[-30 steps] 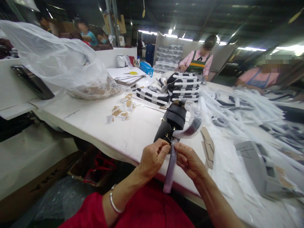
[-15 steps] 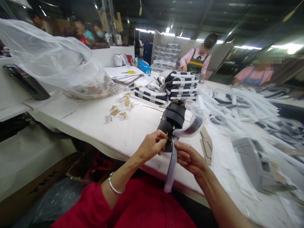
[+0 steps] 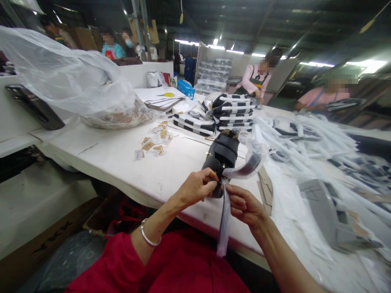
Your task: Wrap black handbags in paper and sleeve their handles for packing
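A small black bag [image 3: 224, 154] lies on the white table [image 3: 122, 158] in front of me, its gold hardware facing my hands. My left hand [image 3: 195, 187] pinches at the bag's near end where the clasp sits. My right hand [image 3: 246, 205] is closed on a strap wrapped in clear plastic [image 3: 224, 221], which hangs down over the table edge. The rest of the plastic-wrapped strap [image 3: 249, 162] loops up to the right of the bag.
Striped black-and-white bags [image 3: 233, 110] are stacked behind. Small paper tags [image 3: 155, 140] lie scattered at left, near a big clear plastic sack [image 3: 67, 77]. Cardboard pieces [image 3: 265, 183], a grey box [image 3: 328, 211] and white wrapped straps [image 3: 305, 138] lie right. Other people work across the table.
The hanging wrapped strap end has dropped a little lower over the table edge. My left hand has shifted up to the bag's clasp. The bag has stayed in place.
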Action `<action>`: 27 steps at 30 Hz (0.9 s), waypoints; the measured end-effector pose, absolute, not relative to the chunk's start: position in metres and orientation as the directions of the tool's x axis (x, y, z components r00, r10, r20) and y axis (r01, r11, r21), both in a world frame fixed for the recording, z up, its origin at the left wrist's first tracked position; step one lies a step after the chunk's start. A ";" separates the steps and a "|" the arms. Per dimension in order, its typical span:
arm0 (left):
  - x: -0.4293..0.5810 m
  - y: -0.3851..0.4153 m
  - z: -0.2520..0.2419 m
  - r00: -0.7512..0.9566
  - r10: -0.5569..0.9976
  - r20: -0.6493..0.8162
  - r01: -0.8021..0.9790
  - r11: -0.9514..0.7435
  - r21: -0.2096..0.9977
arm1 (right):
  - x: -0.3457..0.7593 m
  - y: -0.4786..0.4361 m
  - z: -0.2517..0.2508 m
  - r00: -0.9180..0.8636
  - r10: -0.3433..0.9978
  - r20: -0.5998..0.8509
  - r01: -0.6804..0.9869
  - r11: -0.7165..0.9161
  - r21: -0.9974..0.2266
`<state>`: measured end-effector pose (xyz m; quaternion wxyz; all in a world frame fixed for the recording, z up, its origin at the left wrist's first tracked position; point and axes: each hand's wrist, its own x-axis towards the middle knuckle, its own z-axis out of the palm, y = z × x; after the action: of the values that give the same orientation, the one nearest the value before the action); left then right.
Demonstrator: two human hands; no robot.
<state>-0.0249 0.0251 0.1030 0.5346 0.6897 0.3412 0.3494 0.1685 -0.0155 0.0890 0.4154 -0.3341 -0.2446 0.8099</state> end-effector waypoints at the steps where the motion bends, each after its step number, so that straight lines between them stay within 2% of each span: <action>1: -0.025 0.025 0.103 0.531 0.841 0.102 0.076 -0.168 0.983 | 0.168 -0.015 0.089 -0.434 0.836 -0.337 -0.510 -0.536 -0.673; 8: -0.022 0.023 0.108 0.538 0.841 0.055 -0.017 -0.055 0.998 | 0.167 -0.015 0.087 -0.429 0.840 -0.333 -0.497 -0.527 -0.690; 12: -0.020 0.022 0.107 0.479 0.875 0.075 0.024 -0.098 0.995 | 0.165 -0.017 0.090 -0.407 0.852 -0.329 -0.486 -0.506 -0.712; 16: -0.023 0.018 0.103 0.400 0.904 0.148 0.171 -0.233 0.957 | 0.161 -0.020 0.093 -0.280 0.898 -0.339 -0.446 -0.435 -0.782; 19: -0.026 0.010 0.096 0.327 0.905 0.272 0.284 -0.369 0.885 | 0.157 -0.022 0.095 -0.154 0.937 -0.315 -0.391 -0.350 -0.851; 22: -0.028 0.003 0.085 0.300 0.868 0.397 0.358 -0.488 0.796 | 0.155 -0.023 0.097 -0.103 0.946 -0.307 -0.366 -0.323 -0.873; 27: -0.040 0.007 0.074 0.435 0.695 0.572 0.464 -0.718 0.520 | 0.155 -0.021 0.100 -0.111 0.941 -0.319 -0.293 -0.338 -0.894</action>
<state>-0.0396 0.0069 0.0738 0.1439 0.8348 0.3470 0.4024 0.1545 -0.0208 0.1004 0.4648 -0.4780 -0.3391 0.6637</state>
